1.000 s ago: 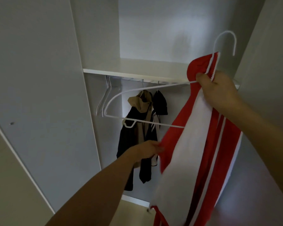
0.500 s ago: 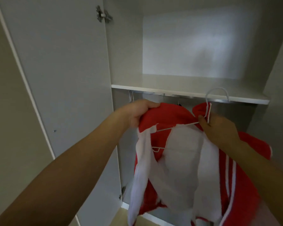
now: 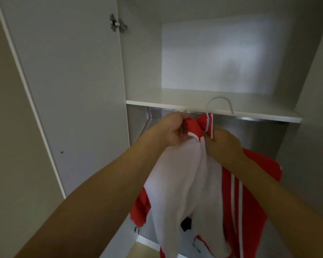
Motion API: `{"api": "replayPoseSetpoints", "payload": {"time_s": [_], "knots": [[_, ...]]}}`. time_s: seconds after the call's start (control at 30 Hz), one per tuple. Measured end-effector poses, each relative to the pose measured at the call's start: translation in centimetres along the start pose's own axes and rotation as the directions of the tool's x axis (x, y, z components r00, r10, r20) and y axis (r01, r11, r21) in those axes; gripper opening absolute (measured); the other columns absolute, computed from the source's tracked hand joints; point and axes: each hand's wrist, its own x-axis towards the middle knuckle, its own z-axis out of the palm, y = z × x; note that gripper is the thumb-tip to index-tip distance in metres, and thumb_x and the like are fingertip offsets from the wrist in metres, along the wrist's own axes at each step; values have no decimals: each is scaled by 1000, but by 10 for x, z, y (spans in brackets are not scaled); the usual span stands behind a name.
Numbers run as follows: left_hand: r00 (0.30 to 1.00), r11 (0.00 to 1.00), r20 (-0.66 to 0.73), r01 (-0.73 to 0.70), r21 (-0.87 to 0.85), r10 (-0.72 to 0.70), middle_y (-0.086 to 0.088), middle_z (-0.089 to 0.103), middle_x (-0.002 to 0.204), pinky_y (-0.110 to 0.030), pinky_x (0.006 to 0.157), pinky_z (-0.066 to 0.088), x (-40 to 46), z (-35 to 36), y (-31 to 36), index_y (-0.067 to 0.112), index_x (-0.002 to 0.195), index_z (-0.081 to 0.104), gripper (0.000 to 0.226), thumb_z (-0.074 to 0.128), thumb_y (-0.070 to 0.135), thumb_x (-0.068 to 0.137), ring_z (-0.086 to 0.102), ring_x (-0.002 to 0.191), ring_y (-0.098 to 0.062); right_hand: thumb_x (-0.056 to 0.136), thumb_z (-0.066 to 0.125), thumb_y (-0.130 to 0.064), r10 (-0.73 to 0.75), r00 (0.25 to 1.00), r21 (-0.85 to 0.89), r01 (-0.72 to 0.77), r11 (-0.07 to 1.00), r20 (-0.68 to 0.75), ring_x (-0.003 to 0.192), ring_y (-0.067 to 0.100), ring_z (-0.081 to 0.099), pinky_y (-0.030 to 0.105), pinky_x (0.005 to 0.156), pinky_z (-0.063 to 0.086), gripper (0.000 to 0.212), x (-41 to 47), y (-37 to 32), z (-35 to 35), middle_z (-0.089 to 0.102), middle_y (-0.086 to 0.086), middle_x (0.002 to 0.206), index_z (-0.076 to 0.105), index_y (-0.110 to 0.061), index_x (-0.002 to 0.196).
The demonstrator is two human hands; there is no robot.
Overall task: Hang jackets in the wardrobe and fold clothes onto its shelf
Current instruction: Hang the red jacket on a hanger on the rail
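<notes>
the red and white jacket (image 3: 183, 174) is now being pulled fully onto the white hanger (image 3: 220, 104), just under the shelf (image 3: 250, 113). left hand (image 3: 172, 130) and right hand (image 3: 224, 144) fingers are being clamped on its collar. hanging on the rail is likely being done next.

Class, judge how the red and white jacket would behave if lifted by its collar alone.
The jacket probably flops: it hangs in soft folds below both hands. It seems light, since the left hand and right hand hold it by pinching the collar.
</notes>
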Motion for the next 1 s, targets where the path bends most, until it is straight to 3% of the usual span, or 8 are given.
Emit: {"api": "replayPoseSetpoints", "payload": {"time_s": [0.1,0.2,0.37,0.5,0.6,0.7,0.9,1.0], "knots": [[994,993,-22,-108,-41,107,-4,53,54,-26,50,54,8,-8,3,11,71,49,33,40,17,103,55,50,-14,80,34,-78,212,963,223,-246,943,164,89,20,58,28,77,35,58,2,8,-14,64,-7,86,64,-29,85],[985,984,19,-173,34,172,-6,63,60,-30,60,57,6,-3,2,10,76,54,30,42,18,102,62,56,-16,58,33,-96,104,958,124,-141,982,269,91,6,52,27,82,37,84,1,7,-21,57,-16,97,58,-37,112],[939,931,-3,-342,125,345,-9,65,78,-33,68,57,-1,0,0,9,89,57,19,42,11,100,63,67,-20,81,64,-42,69,976,-67,-57,996,206,101,27,61,28,75,38,43,4,17,-10,65,2,108,53,-27,120],[758,679,-60,-542,495,649,-7,53,74,-34,62,45,-6,-21,-73,6,88,52,5,51,8,93,49,64,-18,83,60,-35,144,976,55,-155,986,164,94,26,63,27,74,38,23,7,16,-8,68,-1,91,65,-28,104],[799,551,-36,-381,743,601,3,50,99,-28,78,43,-6,-33,-162,18,106,47,35,68,31,81,49,87,-14,69,54,-46,252,943,237,-302,923,219,75,17,62,31,72,46,23,11,11,-6,63,-8,67,62,-25,73],[881,582,-151,-160,797,448,10,31,117,-27,93,37,7,-34,-213,22,131,33,83,73,60,69,34,108,-9,57,54,-32,337,889,414,-445,794,309,63,22,56,34,68,45,15,15,3,-7,56,4,62,60,-21,66],[707,496,-123,-351,794,696,2,53,92,-32,81,47,30,-35,-209,13,99,51,3,50,15,97,50,83,-15,62,53,-38,306,896,453,-429,781,322,58,20,50,34,64,39,16,8,1,-10,48,5,61,55,-23,68],[719,441,6,-433,786,695,10,48,77,-21,69,38,28,-37,-192,25,84,45,21,46,8,96,46,69,-4,58,67,-59,196,929,444,-326,835,313,62,6,60,25,65,47,32,4,6,-5,61,-7,65,59,-33,74]]}}
